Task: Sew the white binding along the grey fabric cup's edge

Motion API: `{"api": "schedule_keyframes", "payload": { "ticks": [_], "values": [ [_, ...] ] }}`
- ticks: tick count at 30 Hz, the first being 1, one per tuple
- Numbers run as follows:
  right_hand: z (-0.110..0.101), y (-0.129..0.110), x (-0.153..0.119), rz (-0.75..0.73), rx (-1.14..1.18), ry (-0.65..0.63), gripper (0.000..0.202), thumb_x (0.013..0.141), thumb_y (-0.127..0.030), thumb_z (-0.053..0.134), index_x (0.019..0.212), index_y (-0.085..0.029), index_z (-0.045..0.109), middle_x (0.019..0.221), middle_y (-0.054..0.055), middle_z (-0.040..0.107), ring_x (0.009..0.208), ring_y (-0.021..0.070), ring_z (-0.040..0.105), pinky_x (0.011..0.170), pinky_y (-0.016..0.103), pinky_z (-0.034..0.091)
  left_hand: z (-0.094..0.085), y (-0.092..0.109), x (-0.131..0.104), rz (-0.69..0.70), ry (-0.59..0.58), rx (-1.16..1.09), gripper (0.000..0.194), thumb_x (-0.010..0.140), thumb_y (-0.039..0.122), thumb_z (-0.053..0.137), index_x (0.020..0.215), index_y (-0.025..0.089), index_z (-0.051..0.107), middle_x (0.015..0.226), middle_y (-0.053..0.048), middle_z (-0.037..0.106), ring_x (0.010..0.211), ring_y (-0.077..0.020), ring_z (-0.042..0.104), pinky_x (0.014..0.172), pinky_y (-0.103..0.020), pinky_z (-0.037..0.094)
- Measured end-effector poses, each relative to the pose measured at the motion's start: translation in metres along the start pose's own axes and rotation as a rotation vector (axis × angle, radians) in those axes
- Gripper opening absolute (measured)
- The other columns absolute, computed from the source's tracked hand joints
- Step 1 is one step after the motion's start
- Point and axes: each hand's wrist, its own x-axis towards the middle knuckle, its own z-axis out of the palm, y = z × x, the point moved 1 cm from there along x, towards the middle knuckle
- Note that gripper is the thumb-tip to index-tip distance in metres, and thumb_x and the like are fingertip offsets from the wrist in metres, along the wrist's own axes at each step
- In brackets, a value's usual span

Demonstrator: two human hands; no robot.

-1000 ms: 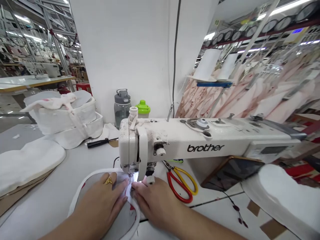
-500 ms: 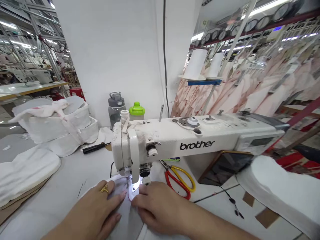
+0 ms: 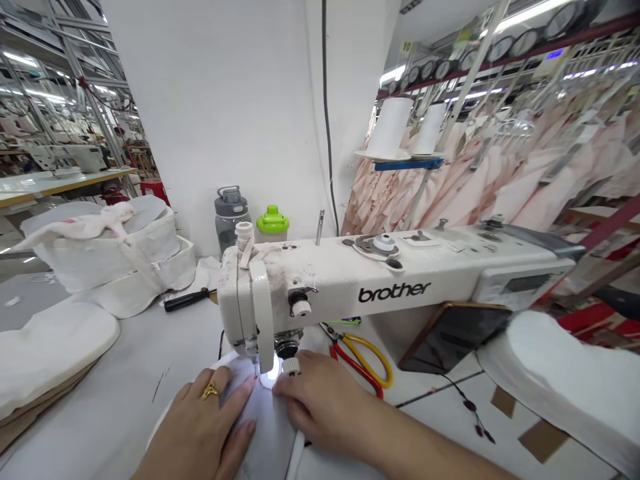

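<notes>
- Shifted since the earlier frame, our cloth [image 3: 267, 427] lies under our spread left hand [image 3: 203, 423].
- Our right hand [image 3: 325, 403] curls on it too; we can't tell if it pinches.
- Scissors [image 3: 361, 367] lie beyond that hand.

The single camera sat on the person's head and looked forward and down across a worktable [image 3: 127, 380]. It was near the left hand [image 3: 203, 420] and right hand [image 3: 325, 400], which came in from the bottom edge, with the sewing machine [image 3: 335, 277] just beyond them across the middle. A white wall [image 3: 225, 107] stood straight ahead, and the wide view reached past it to hanging clothes [image 3: 465, 197] on the right.
</notes>
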Motion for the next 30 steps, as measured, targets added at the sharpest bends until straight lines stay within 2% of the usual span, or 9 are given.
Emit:
{"api": "schedule_keyframes", "payload": {
  "ticks": [4,9,15,20,23,25,26,28,30],
  "values": [
    [0.003,0.0,0.003,0.025,-0.043,0.027,0.023,0.089,-0.021,0.052,0.1,-0.022,0.072,0.088,0.007,0.064,0.077,0.0207,0.056,0.061,0.031,0.032,0.003,-0.002,0.001,-0.065,-0.056,-0.058,0.034,0.093,0.034,0.054,0.12,0.02,0.069,0.097,-0.013,0.068,0.083,-0.0288,0.064,0.064,-0.043,0.056],
    [0.009,-0.002,0.005,0.036,-0.09,0.072,0.021,0.092,-0.02,0.05,0.095,-0.019,0.07,0.092,0.008,0.065,0.083,0.0214,0.059,0.065,0.031,0.035,0.009,-0.013,0.0,-0.129,-0.087,-0.131,0.035,0.096,0.036,0.051,0.128,0.027,0.063,0.102,-0.011,0.063,0.09,-0.0284,0.061,0.072,-0.044,0.053],
    [0.014,-0.005,0.002,0.023,-0.086,0.122,0.02,0.094,-0.023,0.047,0.094,-0.021,0.067,0.093,0.007,0.066,0.083,0.0217,0.058,0.066,0.032,0.036,0.015,-0.031,0.0,-0.085,-0.13,-0.208,0.034,0.096,0.042,0.053,0.127,0.031,0.063,0.116,-0.008,0.064,0.101,-0.0272,0.06,0.085,-0.044,0.052],
    [0.013,-0.011,-0.001,0.015,-0.071,0.148,0.021,0.098,-0.026,0.044,0.092,-0.021,0.064,0.083,0.005,0.063,0.08,0.0205,0.057,0.066,0.031,0.034,0.008,-0.044,0.007,-0.056,-0.146,-0.248,0.033,0.095,0.039,0.053,0.126,0.032,0.064,0.124,-0.006,0.065,0.114,-0.0287,0.058,0.095,-0.045,0.05],
    [0.015,-0.012,-0.002,0.02,-0.052,0.161,0.019,0.097,-0.028,0.047,0.093,-0.021,0.064,0.083,0.004,0.063,0.081,0.0207,0.056,0.067,0.031,0.034,0.001,-0.038,0.01,-0.021,-0.196,-0.271,0.03,0.097,0.028,0.046,0.119,0.033,0.067,0.113,-0.002,0.07,0.104,-0.0224,0.064,0.09,-0.037,0.052],
    [0.015,-0.01,-0.003,0.016,-0.027,0.17,0.018,0.097,-0.029,0.048,0.097,-0.022,0.065,0.084,0.004,0.063,0.082,0.021,0.056,0.068,0.031,0.034,-0.001,-0.027,0.007,-0.006,-0.187,-0.24,0.029,0.092,0.033,0.052,0.115,0.028,0.069,0.109,-0.005,0.072,0.097,-0.0237,0.066,0.085,-0.038,0.055],
    [0.015,-0.009,-0.003,0.013,-0.011,0.171,0.018,0.097,-0.029,0.049,0.098,-0.022,0.065,0.084,0.004,0.063,0.082,0.0207,0.056,0.068,0.031,0.034,-0.001,-0.022,0.004,0.011,-0.176,-0.206,0.033,0.086,0.038,0.059,0.114,0.025,0.07,0.109,-0.007,0.073,0.096,-0.0265,0.067,0.083,-0.04,0.056],
    [0.014,-0.005,-0.002,0.006,0.019,0.16,0.018,0.096,-0.03,0.051,0.095,-0.021,0.067,0.084,0.004,0.063,0.08,0.0192,0.055,0.065,0.03,0.032,0.003,-0.011,-0.003,0.055,-0.147,-0.119,0.055,0.073,0.049,0.069,0.118,0.017,0.069,0.112,-0.014,0.073,0.096,-0.0335,0.068,0.078,-0.044,0.058],
    [0.012,0.0,0.0,0.013,0.03,0.14,0.02,0.096,-0.029,0.052,0.088,-0.02,0.068,0.082,0.004,0.062,0.075,0.0173,0.054,0.061,0.029,0.029,0.009,-0.006,-0.011,0.082,-0.132,-0.047,0.067,0.069,0.052,0.071,0.123,0.012,0.067,0.114,-0.018,0.073,0.096,-0.0371,0.068,0.074,-0.046,0.059]
  ]
}}
